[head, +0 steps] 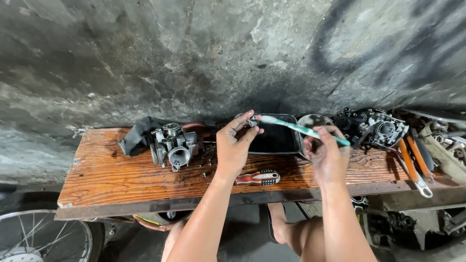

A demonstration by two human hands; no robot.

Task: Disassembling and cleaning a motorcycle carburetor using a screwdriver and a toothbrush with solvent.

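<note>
Left hand (pixel 234 145): fingertips pinched shut on a small metal part (pixel 251 122), raised above the bench (pixel 111 174). Right hand (pixel 328 154): closed around a green-and-white toothbrush (pixel 301 129), bristle end touching that part. Red-handled screwdriver (pixel 258 178) lies just below the left hand; carburetor (pixel 174 144) left of it.

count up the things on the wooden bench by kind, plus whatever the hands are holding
carburetors: 2, one on the left and one on the right
toothbrush: 1, in the right hand
small metal part: 1, in the left hand
screwdriver: 1
black tray: 1
black cloth: 1
orange-handled pliers: 1
total: 8
</note>
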